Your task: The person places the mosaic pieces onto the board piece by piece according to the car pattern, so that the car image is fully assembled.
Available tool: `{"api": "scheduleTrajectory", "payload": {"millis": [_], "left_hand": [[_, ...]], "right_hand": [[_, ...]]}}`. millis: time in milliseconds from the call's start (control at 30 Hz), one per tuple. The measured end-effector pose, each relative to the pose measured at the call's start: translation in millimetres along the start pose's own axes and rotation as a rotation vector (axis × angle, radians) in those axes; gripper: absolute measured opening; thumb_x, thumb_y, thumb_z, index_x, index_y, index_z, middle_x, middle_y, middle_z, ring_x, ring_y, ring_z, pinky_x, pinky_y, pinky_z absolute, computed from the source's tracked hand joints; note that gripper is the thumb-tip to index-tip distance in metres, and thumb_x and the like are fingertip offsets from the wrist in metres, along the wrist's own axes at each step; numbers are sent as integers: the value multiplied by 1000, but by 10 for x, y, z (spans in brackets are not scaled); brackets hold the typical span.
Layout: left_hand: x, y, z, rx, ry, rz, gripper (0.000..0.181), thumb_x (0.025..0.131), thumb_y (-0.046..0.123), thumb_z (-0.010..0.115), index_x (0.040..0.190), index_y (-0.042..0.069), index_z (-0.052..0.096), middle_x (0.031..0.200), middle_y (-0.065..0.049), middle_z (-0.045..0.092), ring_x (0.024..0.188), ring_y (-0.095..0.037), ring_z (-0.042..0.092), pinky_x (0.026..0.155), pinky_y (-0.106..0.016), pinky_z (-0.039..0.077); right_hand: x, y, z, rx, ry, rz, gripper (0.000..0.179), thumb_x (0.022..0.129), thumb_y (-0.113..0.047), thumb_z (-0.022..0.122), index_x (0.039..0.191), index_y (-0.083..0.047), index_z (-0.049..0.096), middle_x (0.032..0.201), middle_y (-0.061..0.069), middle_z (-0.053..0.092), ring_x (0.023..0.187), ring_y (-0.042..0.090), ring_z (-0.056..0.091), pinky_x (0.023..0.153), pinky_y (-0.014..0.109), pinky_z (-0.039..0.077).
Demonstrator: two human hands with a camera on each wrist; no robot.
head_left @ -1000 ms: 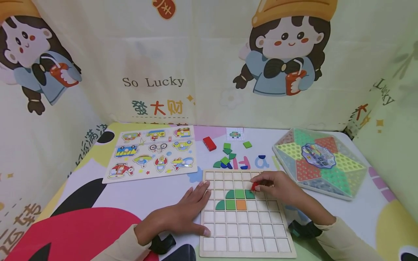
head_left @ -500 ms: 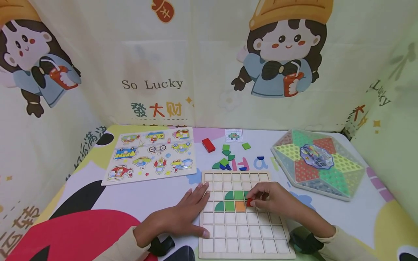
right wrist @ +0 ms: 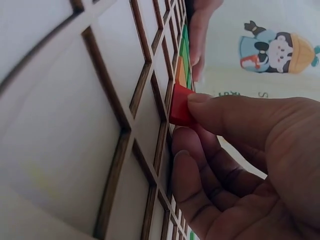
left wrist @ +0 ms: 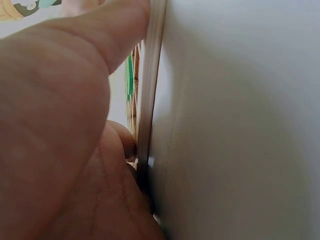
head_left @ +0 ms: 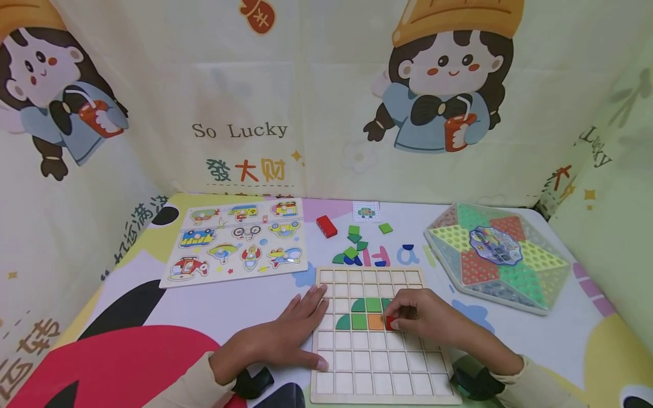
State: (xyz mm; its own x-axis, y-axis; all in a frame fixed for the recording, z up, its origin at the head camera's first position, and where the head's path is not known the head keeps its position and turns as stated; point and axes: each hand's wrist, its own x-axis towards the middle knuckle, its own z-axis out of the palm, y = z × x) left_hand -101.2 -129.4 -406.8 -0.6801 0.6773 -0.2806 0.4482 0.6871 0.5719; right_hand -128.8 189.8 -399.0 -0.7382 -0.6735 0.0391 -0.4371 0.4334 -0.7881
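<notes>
My right hand pinches a red tile between thumb and fingers, right at the grid cell beside an orange square tile. In the right wrist view the red tile stands tilted against the cell's dividers. My left hand lies with fingers spread along the left edge of the wooden grid board, thumb on its frame. Green square tiles and green quarter-round tiles sit in two rows of the board. The right fingers partly cover the upper row's end tile.
Loose green tiles and dark blue pieces lie behind the board, with a red block and a small pattern card. A vehicle puzzle board lies left, a hexagonal game board right.
My right hand has brought the red tile toward the front and slightly left, from the upper tile row down to the cell beside the orange tile. The left hand stays in place.
</notes>
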Motion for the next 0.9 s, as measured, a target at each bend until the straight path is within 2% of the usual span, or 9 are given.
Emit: {"api": "scheduleTrajectory", "payload": {"millis": [167, 400, 733, 900], "left_hand": [[3, 1, 1, 3, 5, -2, 106, 81, 60, 67, 156, 7, 15, 163, -3, -8, 147, -21, -12, 115, -51, -2], [11, -4, 5, 1, 6, -5, 106, 81, 61, 67, 156, 8, 15, 163, -3, -7, 147, -21, -12, 115, -51, -2], [14, -40, 22, 17, 6, 2, 107, 81, 64, 65, 157, 9, 13, 163, -1, -10, 146, -19, -14, 116, -50, -2], [9, -37, 21, 20, 7, 5, 107, 81, 63, 66, 156, 8, 13, 163, -2, -9, 146, -20, -14, 115, -51, -2]], "right_hand": [[10, -11, 3, 5, 3, 34, 14, 86, -2, 72, 96, -12, 71, 88, -2, 63, 74, 8, 56, 65, 25, 51], [18, 2, 20, -14, 25, 40, 16, 85, -1, 72, 98, -10, 69, 87, -3, 61, 71, 7, 56, 61, 25, 50], [9, 0, 53, -14, 49, 16, 4, 91, -14, 71, 94, -15, 70, 85, -7, 62, 69, 8, 58, 58, 24, 49], [1, -13, 60, 6, 62, 65, 5, 93, -15, 68, 96, -13, 70, 84, -6, 63, 69, 9, 59, 60, 25, 49]]}}
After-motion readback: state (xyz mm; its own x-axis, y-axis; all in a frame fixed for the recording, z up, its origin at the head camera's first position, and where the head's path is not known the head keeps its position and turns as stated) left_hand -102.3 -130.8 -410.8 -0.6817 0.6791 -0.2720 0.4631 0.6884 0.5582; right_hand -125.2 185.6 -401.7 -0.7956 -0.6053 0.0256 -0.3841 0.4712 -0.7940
